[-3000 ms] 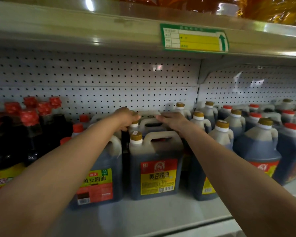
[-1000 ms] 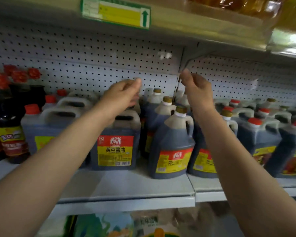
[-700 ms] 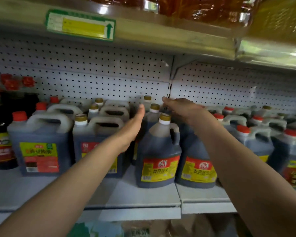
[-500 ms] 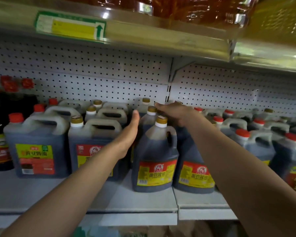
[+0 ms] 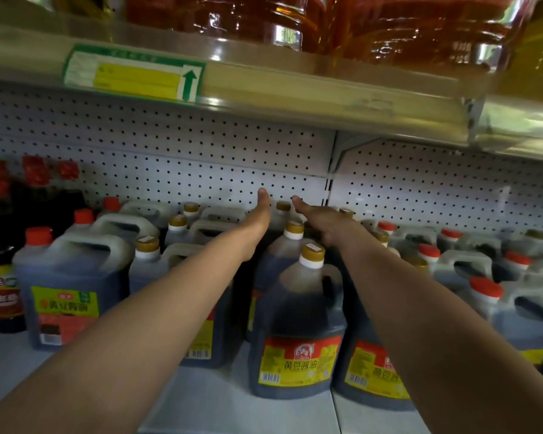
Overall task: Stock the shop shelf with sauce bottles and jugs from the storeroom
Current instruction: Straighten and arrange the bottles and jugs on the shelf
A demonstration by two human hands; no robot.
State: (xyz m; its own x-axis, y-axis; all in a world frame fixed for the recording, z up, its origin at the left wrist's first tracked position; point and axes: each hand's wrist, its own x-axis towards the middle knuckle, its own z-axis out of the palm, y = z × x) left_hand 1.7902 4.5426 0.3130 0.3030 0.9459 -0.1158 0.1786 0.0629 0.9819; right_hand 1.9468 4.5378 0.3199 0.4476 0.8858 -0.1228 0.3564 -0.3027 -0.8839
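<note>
Dark sauce jugs (image 5: 297, 336) with gold caps and red-yellow labels stand in rows on the white shelf (image 5: 220, 405), while the left hand (image 5: 259, 214) and right hand (image 5: 322, 219) reach flat-fingered over the back row, each grip released.

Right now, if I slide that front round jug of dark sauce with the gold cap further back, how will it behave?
The round gold-capped jug of dark soy sauce looks filled nearly to the neck, so probably heavy for its size. Its wide base on the white shelf suggests sliding rather than tipping if pushed low. The moulded handle should give a firm hold.
</note>
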